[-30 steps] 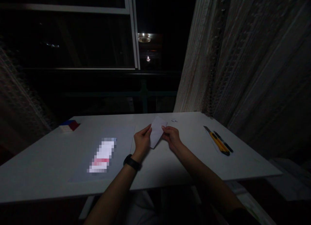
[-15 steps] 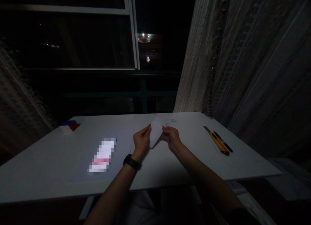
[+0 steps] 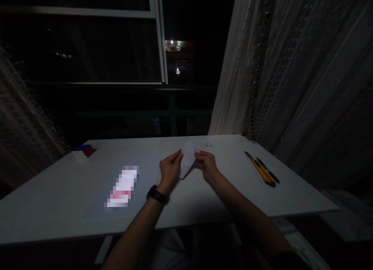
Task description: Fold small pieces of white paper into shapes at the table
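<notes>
Both my hands hold a small white folded piece of paper [image 3: 188, 158] just above the white table [image 3: 218, 192], near its middle. My left hand [image 3: 169, 170], with a dark watch at the wrist, pinches the paper's left edge. My right hand [image 3: 207, 165] pinches its right edge with thumb and fingers closed. The paper tilts, its upper corner pointing away from me.
A large pale sheet [image 3: 145, 172] with a blurred-out patch lies left of my hands. A yellow utility knife [image 3: 260, 169] and a dark pen [image 3: 268, 170] lie at the right. A red-and-blue block [image 3: 83, 150] sits at the far left corner. Curtains hang right; a dark window is ahead.
Almost nothing differs; my fingers shift slightly on the paper, which stays in the same place between both hands.
</notes>
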A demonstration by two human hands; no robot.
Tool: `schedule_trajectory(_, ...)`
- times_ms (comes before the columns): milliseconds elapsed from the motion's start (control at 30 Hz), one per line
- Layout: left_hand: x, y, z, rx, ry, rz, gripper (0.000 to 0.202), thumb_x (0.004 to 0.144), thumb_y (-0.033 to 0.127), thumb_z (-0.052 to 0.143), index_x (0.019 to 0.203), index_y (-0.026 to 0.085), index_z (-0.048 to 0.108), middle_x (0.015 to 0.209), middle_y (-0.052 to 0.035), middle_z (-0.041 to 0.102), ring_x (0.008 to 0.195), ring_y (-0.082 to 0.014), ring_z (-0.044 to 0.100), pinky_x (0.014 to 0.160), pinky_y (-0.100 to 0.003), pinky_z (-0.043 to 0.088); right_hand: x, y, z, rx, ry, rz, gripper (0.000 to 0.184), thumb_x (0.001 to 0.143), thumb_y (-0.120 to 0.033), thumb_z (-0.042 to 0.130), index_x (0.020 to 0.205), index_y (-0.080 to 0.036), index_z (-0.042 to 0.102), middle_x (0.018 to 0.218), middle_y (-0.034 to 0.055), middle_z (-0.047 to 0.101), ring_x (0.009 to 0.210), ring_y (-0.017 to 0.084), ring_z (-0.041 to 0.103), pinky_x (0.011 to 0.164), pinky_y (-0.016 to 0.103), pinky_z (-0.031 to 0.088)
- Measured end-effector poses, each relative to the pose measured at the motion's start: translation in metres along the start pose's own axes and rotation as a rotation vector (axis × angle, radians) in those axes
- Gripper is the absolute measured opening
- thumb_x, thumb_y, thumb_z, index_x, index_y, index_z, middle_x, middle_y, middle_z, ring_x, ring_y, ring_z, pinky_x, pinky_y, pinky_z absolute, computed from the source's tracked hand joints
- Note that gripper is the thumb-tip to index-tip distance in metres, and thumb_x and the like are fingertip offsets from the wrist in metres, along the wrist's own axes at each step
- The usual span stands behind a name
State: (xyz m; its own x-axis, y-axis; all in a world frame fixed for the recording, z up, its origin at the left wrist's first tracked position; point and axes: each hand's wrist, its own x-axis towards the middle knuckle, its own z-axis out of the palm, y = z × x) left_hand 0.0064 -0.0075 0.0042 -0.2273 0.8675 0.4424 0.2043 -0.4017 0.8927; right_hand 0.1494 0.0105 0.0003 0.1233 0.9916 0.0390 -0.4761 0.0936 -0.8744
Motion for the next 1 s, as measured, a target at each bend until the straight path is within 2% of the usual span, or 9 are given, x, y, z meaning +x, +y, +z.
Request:
schedule_trajectory(133, 0.001, -0.001, -0.002, 0.033, -0.029, 0.017, 0.03, 0.073, 0.034, 0.062, 0.099, 0.019, 0.067, 0.1, -0.0068, 0.067, 0.096, -0.0224, 0.062, 0.085, -0.034, 0.047, 0.0, -0.001, 0.001, -0.032, 0.007, -0.009, 0.036, 0.045, -0.033, 0.08, 0.047, -0.015, 0.049, 0.052, -0.0009, 0.057, 0.052, 0.012, 0.055, 0.057, 0.028, 0.051)
schedule_trajectory(367, 0.001, -0.003, -0.005, 0.231, -0.04, 0.161, 0.03, 0.079, 0.033, 0.056, 0.106, 0.025, 0.065, 0.105, -0.0055, 0.066, 0.096, -0.0223, 0.061, 0.088, -0.033, 0.043, -0.006, 0.013, 0.007, -0.01, 0.065, -0.057, 0.035, 0.048, -0.037, 0.078, 0.053, -0.016, 0.051, 0.057, -0.0003, 0.059, 0.057, 0.012, 0.058, 0.059, 0.025, 0.051)
schedule_trajectory(700, 0.004, -0.004, -0.006, 0.391, -0.015, 0.358, 0.032, 0.085, 0.033, 0.045, 0.109, 0.021, 0.063, 0.104, -0.0079, 0.065, 0.096, -0.0201, 0.058, 0.088, -0.031, 0.04, -0.016, 0.019, 0.013, -0.076, -0.022, 0.015, 0.035, 0.049, -0.037, 0.078, 0.051, -0.015, 0.051, 0.053, -0.0015, 0.056, 0.055, 0.011, 0.057, 0.058, 0.024, 0.051)
schedule_trajectory(1000, 0.005, -0.004, -0.007, 0.308, 0.073, 0.359, 0.026, 0.082, 0.032, 0.051, 0.102, 0.023, 0.067, 0.089, -0.0041, 0.067, 0.081, -0.0153, 0.06, 0.076, -0.025, 0.044, -0.018, 0.017, 0.013, -0.051, -0.116, 0.133, 0.034, 0.05, -0.036, 0.079, 0.053, -0.014, 0.053, 0.056, 0.0003, 0.058, 0.058, 0.012, 0.058, 0.063, 0.028, 0.052)
